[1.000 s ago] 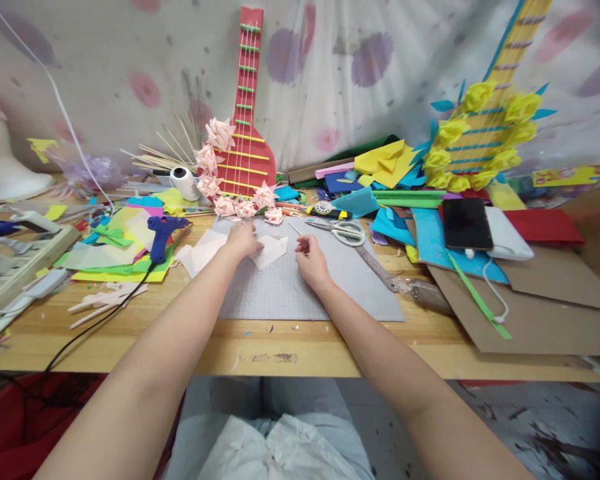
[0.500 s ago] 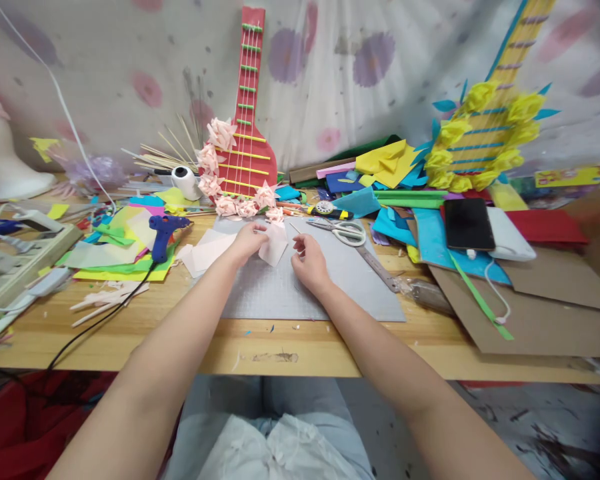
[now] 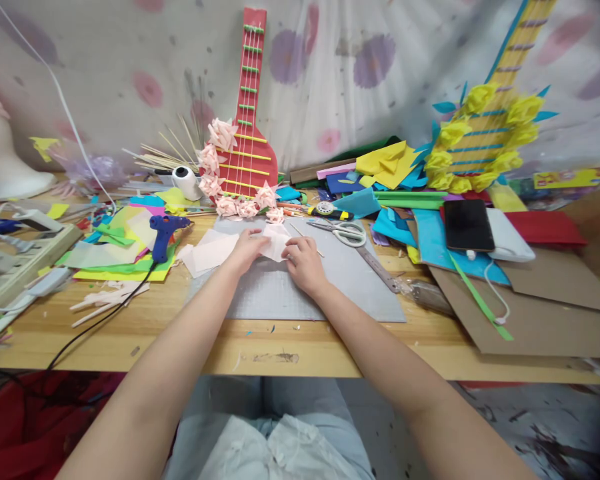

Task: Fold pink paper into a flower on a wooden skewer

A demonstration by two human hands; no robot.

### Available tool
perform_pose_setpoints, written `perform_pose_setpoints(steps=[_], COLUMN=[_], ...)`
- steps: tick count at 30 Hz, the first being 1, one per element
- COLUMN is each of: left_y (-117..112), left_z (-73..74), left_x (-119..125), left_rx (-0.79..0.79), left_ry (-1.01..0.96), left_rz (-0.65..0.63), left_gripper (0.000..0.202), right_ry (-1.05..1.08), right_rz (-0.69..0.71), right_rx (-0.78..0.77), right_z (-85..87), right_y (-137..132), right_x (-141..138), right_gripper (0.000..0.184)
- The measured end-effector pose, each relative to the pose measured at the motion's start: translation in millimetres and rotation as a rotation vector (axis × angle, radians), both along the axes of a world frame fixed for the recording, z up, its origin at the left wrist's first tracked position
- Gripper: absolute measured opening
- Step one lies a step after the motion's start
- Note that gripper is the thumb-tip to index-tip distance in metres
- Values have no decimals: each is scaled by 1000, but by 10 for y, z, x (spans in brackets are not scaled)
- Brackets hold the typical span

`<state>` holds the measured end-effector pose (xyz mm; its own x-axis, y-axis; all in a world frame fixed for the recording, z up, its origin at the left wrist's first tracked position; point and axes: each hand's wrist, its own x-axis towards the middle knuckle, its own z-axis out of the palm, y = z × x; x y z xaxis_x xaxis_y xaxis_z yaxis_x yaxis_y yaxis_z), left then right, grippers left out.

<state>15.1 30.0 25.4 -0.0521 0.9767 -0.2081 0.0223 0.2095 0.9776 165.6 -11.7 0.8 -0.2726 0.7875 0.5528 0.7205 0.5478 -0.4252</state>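
Observation:
A small sheet of pale pink paper (image 3: pixel 276 243) is between my two hands over the grey cutting mat (image 3: pixel 275 300). My left hand (image 3: pixel 247 252) is closed on its left edge, with thumb and fingers partly hidden by the hand itself. At the right edge, the fingers of my right hand (image 3: pixel 304 265) are curled onto the paper. A thin stick (image 3: pixel 297 230) slants behind the right hand; whether it is held or lies on the mat I cannot make out. More pale pink paper (image 3: pixel 207 255) lies left of my left hand.
Behind the mat stands a red paper lute (image 3: pixel 253 143) with pink paper roses. Scissors (image 3: pixel 349 232) and a metal ruler (image 3: pixel 377 268) lie to the right. A blue glue gun (image 3: pixel 162 237) with a cable rests on coloured paper at left. A phone (image 3: pixel 469 225) lies far right.
My right hand has moved left and come onto the paper's right edge. The paper has tilted flatter between both hands. The thin stick now shows on both sides of the right hand.

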Motion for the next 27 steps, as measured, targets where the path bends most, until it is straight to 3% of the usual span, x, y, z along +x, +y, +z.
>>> perform_pose_setpoints(steps=[4, 8, 13, 19, 27], left_y=[-138, -399, -547, -516, -512], left_z=[-143, -175, -143, -183, -182], left_x=[-58, -117, -77, -52, -26], left_rx=[421, 638, 585, 505, 483], left_ry=[484, 798, 915, 930, 938], left_rz=[140, -45, -131, -110, -69], left_gripper=[43, 39, 46, 45, 39], right_ry=[-16, -7, 97, 182, 159], right_rz=[53, 72, 60, 14, -78], right_rx=[-88, -149, -292, -464, -514], right_z=[-40, -91, -121, -104, -41], right_y=[29, 52, 105, 203, 281], right_x=[16, 0, 0, -9, -54], right_gripper=[13, 9, 9, 12, 20])
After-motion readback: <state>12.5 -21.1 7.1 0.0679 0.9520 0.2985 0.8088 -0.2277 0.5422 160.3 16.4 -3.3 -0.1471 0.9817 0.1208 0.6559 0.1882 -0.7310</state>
